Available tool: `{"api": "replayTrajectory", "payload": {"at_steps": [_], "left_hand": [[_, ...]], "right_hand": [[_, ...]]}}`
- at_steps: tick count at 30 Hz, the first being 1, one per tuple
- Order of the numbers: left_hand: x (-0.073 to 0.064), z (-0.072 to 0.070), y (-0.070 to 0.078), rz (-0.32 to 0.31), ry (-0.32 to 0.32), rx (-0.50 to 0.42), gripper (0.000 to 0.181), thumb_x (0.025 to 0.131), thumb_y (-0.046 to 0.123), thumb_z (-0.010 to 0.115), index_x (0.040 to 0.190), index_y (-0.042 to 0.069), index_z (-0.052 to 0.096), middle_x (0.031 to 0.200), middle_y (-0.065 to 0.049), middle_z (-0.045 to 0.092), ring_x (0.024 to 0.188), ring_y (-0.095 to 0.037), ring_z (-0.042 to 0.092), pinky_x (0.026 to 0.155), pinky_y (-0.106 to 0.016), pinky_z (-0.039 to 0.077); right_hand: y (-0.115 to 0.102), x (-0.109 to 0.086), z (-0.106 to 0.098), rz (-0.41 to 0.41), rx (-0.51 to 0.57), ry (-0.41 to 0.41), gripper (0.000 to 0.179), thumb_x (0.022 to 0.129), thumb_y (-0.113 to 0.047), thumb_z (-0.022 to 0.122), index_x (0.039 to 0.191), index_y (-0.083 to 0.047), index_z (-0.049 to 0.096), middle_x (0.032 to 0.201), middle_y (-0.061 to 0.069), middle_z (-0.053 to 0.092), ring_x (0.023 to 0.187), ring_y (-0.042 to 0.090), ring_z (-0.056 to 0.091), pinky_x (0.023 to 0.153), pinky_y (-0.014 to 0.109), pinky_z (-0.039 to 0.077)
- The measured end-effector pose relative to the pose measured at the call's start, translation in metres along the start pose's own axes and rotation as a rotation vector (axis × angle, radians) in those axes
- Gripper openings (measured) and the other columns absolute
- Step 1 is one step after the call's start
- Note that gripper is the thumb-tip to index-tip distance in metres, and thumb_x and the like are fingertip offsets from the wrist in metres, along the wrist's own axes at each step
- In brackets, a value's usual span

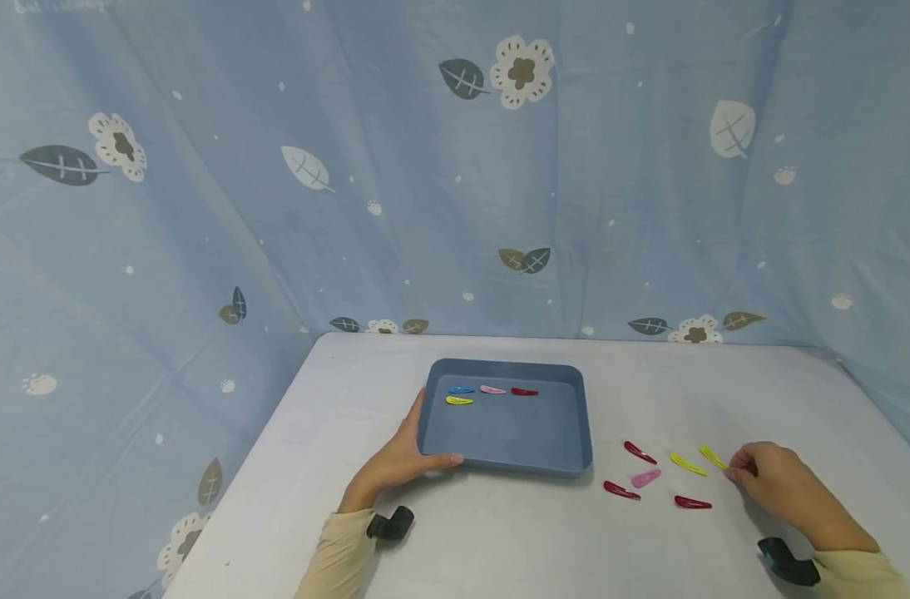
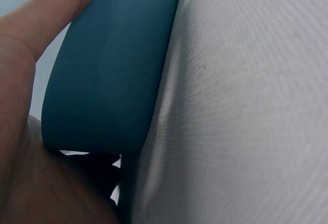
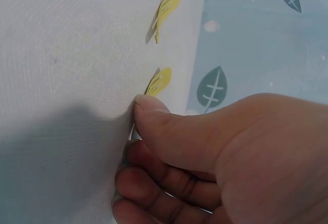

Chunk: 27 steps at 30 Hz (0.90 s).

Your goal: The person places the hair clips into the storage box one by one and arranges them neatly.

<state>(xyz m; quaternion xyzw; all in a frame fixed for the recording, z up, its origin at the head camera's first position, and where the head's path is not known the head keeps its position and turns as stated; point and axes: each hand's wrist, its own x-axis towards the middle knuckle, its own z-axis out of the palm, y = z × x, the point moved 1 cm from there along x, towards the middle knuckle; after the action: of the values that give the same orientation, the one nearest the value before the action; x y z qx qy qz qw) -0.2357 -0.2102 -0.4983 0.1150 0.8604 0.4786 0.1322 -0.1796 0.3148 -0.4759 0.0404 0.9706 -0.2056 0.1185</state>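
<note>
My left hand grips the near left corner of a blue tray, with the thumb along its front side. In the left wrist view the tray's outer wall fills the space by the thumb. Inside the tray lie a blue hair clip, a pink one, a red one and, nearer, a yellow one. On the right, my right hand pinches the narrow end of a yellow hair clip at the table, fingertips partly hidden behind the thumb.
Between tray and right hand, another yellow hair clip, a pink hair clip and red hair clips lie scattered on the white table. A blue patterned curtain hangs behind the table and along its left.
</note>
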Motion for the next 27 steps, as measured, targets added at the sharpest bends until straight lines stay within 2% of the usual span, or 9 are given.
{"api": "replayTrajectory", "payload": {"at_steps": [10,17,27], "left_hand": [[-0.0012,-0.0009,0.0016,0.015,0.001,-0.013,0.137,0.077,0.047,0.089,0.167,0.016,-0.010,0.177,-0.008,-0.002,0.163,-0.034,0.005,0.127,-0.064,0.015],[-0.0010,0.0001,0.0009,0.015,-0.001,-0.019,0.138,0.076,0.047,0.090,0.167,0.019,-0.010,0.177,-0.003,-0.001,0.163,-0.029,0.006,0.129,-0.061,0.014],[-0.0003,0.0000,0.0003,0.012,-0.001,-0.015,0.138,0.076,0.047,0.090,0.167,0.019,-0.010,0.177,-0.005,0.000,0.163,-0.031,0.007,0.128,-0.063,0.015]], "right_hand": [[0.0004,0.0028,0.0029,-0.021,-0.007,0.003,0.011,0.095,0.001,0.067,0.088,0.008,0.064,0.076,0.007,0.060,0.072,0.020,0.053,0.062,0.034,0.047],[0.0024,0.0019,0.0014,-0.043,0.003,0.000,0.010,0.097,0.001,0.064,0.090,0.008,0.065,0.078,0.007,0.061,0.073,0.020,0.053,0.062,0.034,0.047],[-0.0010,0.0037,-0.0026,-0.043,0.018,0.007,0.008,0.098,0.003,0.062,0.095,0.010,0.065,0.082,0.011,0.065,0.076,0.020,0.056,0.064,0.034,0.049]]}}
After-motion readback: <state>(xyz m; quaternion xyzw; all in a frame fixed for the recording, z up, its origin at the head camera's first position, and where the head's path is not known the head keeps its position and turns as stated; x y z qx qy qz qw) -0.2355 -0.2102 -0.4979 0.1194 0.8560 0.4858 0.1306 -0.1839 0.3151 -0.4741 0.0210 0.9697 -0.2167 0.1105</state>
